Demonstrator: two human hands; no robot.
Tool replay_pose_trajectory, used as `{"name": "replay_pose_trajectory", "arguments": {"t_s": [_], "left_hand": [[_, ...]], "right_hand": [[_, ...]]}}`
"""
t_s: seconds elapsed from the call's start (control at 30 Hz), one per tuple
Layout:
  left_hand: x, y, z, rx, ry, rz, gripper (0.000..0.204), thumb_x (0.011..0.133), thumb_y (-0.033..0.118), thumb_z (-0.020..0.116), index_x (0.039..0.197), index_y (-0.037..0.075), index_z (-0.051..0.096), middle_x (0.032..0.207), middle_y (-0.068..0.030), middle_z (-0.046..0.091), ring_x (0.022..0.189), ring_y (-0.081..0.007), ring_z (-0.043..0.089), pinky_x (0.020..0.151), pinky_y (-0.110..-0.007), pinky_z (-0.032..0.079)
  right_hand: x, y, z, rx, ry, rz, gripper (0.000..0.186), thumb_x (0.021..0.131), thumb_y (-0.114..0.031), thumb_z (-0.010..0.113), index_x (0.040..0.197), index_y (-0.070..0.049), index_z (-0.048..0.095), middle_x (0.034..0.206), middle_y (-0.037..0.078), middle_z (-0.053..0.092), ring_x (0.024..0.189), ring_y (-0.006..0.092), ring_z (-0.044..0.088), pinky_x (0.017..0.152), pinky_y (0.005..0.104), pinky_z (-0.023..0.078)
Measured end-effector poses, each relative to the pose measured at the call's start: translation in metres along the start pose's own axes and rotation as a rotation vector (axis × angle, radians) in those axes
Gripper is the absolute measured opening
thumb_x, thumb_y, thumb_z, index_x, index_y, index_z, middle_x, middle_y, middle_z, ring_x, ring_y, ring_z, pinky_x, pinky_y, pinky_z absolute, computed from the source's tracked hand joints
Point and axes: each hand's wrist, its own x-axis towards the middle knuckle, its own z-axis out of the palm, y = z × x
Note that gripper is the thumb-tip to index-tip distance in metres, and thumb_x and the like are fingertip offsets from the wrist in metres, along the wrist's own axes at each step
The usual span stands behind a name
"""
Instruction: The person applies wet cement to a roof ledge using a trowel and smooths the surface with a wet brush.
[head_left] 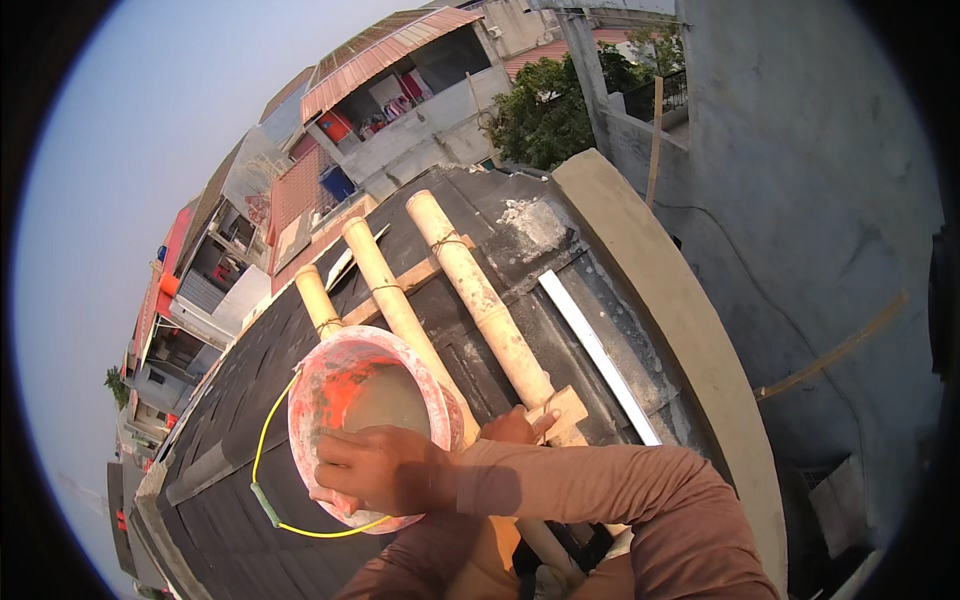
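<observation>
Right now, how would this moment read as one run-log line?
left hand: on wooden block | right hand: over bucket, grip unclear | bucket: grey mix inside | bamboo poles: above dark roof

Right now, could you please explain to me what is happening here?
A person's right hand is at the mouth of a reddish bucket with grey material inside; its exact grip is unclear. The left hand, under the crossing right forearm, touches a small wooden block near a bamboo pole's lower end. Three such poles lie on the dark roof.
</observation>
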Motion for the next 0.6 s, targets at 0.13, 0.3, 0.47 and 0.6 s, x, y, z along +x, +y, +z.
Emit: {"name": "replay_pose_trajectory", "arguments": {"t_s": [0.13, 0.3, 0.47, 0.6], "left_hand": [[-0.004, 0.013, -0.012, -0.039, -0.059, 0.026, 0.088, 0.094, 0.073, 0.055, 0.128, -0.008, 0.061, 0.117, -0.0303, 0.069, 0.115, -0.0427, 0.066, 0.099, -0.049, 0.05], [0.029, -0.05, 0.037, 0.063, 0.144, 0.298, 0.079, 0.094, 0.072, 0.055, 0.121, -0.003, 0.064, 0.121, -0.0253, 0.069, 0.113, -0.0439, 0.066, 0.096, -0.051, 0.052], [0.004, 0.002, 0.0, 0.03, 0.016, 0.104, 0.083, 0.096, 0.074, 0.048, 0.116, -0.006, 0.063, 0.115, -0.0295, 0.069, 0.112, -0.046, 0.065, 0.097, -0.051, 0.051], [0.002, -0.004, 0.001, 0.04, 0.017, 0.098, 0.084, 0.096, 0.074, 0.047, 0.115, -0.006, 0.063, 0.113, -0.0309, 0.069, 0.11, -0.047, 0.065, 0.096, -0.052, 0.05]], "right_hand": [[0.0, 0.013, -0.014, 0.143, 0.155, 0.545, 0.025, 0.096, -0.026, 0.072, 0.105, -0.003, 0.068, 0.111, 0.012, 0.064, 0.085, 0.0275, 0.069, 0.078, 0.0398, 0.057], [0.01, 0.031, -0.104, 0.793, 0.591, 0.845, 0.018, 0.102, -0.015, 0.061, 0.1, 0.003, 0.064, 0.086, 0.009, 0.071, 0.075, 0.0142, 0.074, 0.064, 0.026, 0.057], [-0.061, 0.056, -0.248, 0.423, 0.998, 0.751, 0.029, 0.101, -0.02, 0.053, 0.113, 0.005, 0.06, 0.107, 0.019, 0.069, 0.085, 0.0239, 0.074, 0.084, 0.038, 0.062], [-0.102, 0.101, -0.311, 0.21, 1.312, 0.763, 0.035, 0.096, -0.016, 0.052, 0.118, 0.011, 0.056, 0.107, 0.022, 0.066, 0.091, 0.0279, 0.073, 0.092, 0.0422, 0.061]]}}
